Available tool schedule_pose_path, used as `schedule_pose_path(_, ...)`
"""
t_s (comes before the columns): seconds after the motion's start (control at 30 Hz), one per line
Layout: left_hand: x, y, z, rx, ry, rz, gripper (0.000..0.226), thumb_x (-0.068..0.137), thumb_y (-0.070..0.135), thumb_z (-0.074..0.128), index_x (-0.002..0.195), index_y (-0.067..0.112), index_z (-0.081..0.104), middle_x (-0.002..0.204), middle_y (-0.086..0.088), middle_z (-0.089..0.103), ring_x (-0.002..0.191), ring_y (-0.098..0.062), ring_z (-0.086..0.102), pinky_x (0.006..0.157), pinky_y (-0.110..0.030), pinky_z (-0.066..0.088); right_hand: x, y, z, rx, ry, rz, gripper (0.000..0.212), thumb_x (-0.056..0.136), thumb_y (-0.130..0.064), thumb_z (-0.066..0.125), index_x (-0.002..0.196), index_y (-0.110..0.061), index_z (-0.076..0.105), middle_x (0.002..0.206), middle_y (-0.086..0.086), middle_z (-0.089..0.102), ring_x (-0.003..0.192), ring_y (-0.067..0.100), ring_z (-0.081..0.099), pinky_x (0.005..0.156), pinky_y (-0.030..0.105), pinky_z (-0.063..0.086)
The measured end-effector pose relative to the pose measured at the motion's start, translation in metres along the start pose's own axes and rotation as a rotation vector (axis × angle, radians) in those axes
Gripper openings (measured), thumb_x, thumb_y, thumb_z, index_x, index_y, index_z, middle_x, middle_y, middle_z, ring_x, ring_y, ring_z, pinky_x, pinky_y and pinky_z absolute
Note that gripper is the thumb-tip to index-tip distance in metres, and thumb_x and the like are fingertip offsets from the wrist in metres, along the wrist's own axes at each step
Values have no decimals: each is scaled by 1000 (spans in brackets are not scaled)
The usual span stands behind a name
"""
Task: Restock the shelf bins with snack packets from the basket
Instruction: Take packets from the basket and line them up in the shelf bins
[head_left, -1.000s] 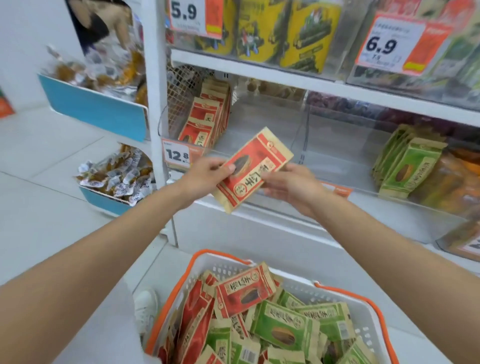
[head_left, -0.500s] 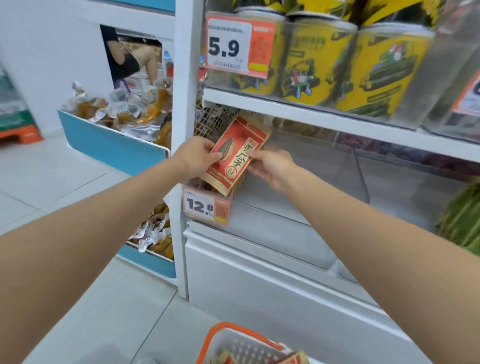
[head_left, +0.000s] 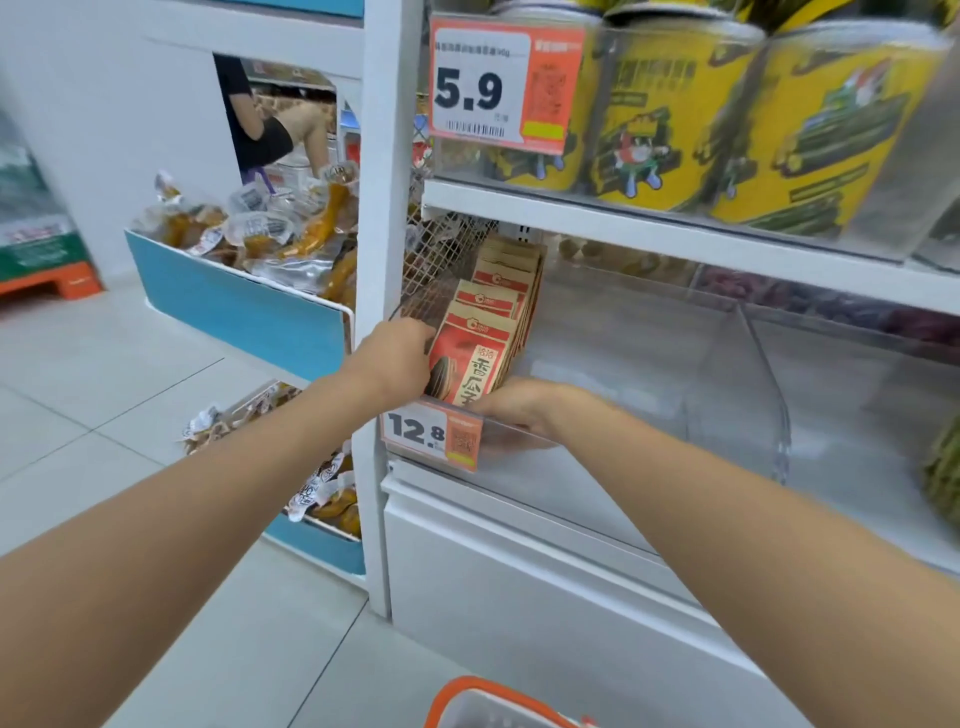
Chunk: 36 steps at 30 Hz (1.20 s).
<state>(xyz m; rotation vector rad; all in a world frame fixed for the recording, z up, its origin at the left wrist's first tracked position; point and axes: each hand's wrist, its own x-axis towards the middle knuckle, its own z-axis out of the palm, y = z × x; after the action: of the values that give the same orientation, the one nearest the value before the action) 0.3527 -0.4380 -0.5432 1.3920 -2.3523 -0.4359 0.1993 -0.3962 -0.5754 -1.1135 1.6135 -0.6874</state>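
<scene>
Centre frame: left hand (head_left: 400, 358) and right hand (head_left: 514, 410) are both gripping the red packet (head_left: 470, 364), standing upright in the shelf bin (head_left: 763, 374), long axis near vertical, face toward camera.

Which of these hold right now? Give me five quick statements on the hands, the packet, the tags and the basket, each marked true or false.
1. The red snack packet stands at the front of the row in the clear shelf bin. True.
2. The left hand holds the packet's left edge. True.
3. The right hand hangs away from the shelf. False: it is at the bin's front lip, by the packet's lower right corner.
4. The tag below the packet reads 5.9. False: the 12.8 price tag is there; the 5.9 price tag is one shelf up.
5. The basket shows whole. False: only its orange rim shows.
</scene>
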Motion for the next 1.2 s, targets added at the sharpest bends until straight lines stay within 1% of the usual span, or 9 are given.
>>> schedule_pose_path(0.13, 6, 1, 2, -16, -64, 9, 35, 93, 0, 43, 113, 9, 69, 108, -11, 70, 98, -29, 63, 81, -31, 50, 12, 1, 2, -61, 129, -59, 42, 78, 4, 73, 119, -3, 64, 121, 10, 66, 113, 24, 61, 100, 35, 48)
schedule_pose_path(0.23, 13, 2, 6, -67, -108, 15, 36, 93, 0, 42, 116, 10, 68, 112, -10, 70, 104, -29, 63, 92, -38, 52, 23, -2, -6, -34, 233, -24, 46, 72, -2, 81, 114, -8, 65, 113, 8, 69, 104, 23, 64, 79, 33, 54)
schedule_pose_path(0.3, 17, 2, 10, -90, -92, 14, 37, 93, 2, 41, 122, 11, 63, 114, -10, 69, 107, -30, 62, 95, -42, 51, 29, -6, -8, -90, 298, -45, 48, 72, -7, 83, 116, -11, 64, 115, 6, 68, 104, 23, 64, 81, 34, 56)
schedule_pose_path(0.47, 20, 4, 19, -169, 101, 51, 50, 97, 9, 41, 146, 18, 34, 126, -11, 63, 113, -32, 59, 98, -45, 48, 43, -10, -6, -371, 486, -125, 48, 77, -24, 79, 121, -17, 61, 119, 4, 64, 111, 23, 60, 92, 27, 49)
schedule_pose_path(0.67, 17, 7, 22, -76, 276, 80, 68, 102, 25, 44, 154, 34, 0, 117, -13, 63, 97, -31, 63, 86, -45, 53, 41, -7, -3, -436, 515, -153, 56, 83, -24, 73, 128, -12, 44, 125, 10, 57, 115, 28, 56, 95, 33, 48)
schedule_pose_path(0.83, 25, 20, 9, 532, 358, 187, 74, 89, 27, 67, 149, 18, 25, 125, -15, 42, 116, -34, 44, 88, -43, 46, 34, -4, -4, -326, 464, -130, 70, 81, -20, 76, 133, -8, 32, 131, 11, 53, 121, 30, 54, 101, 40, 46)
schedule_pose_path(0.93, 32, 16, 0, 820, 351, 261, 87, 78, 43, 73, 147, 15, 28, 136, -11, 42, 129, -30, 34, 100, -41, 32, 29, -3, -10, -286, 433, -99, 66, 81, -18, 77, 130, -9, 32, 130, 7, 53, 125, 25, 51, 100, 31, 43)
schedule_pose_path(1.07, 41, 22, -9, 894, 328, 308, 72, 76, 46, 75, 133, 15, 44, 125, -5, 57, 120, -27, 49, 94, -37, 34, 36, -2, -3, -354, 303, -67, 48, 84, -17, 75, 126, -11, 53, 130, 4, 59, 121, 23, 54, 101, 29, 44)
schedule_pose_path(1.2, 49, 28, -20, 875, 265, 329, 56, 79, 37, 75, 124, 12, 52, 116, -9, 61, 110, -29, 56, 79, -39, 48, 47, -5, 5, -322, 332, -64, 45, 87, -13, 70, 128, -9, 54, 129, 9, 59, 119, 26, 56, 103, 32, 45)
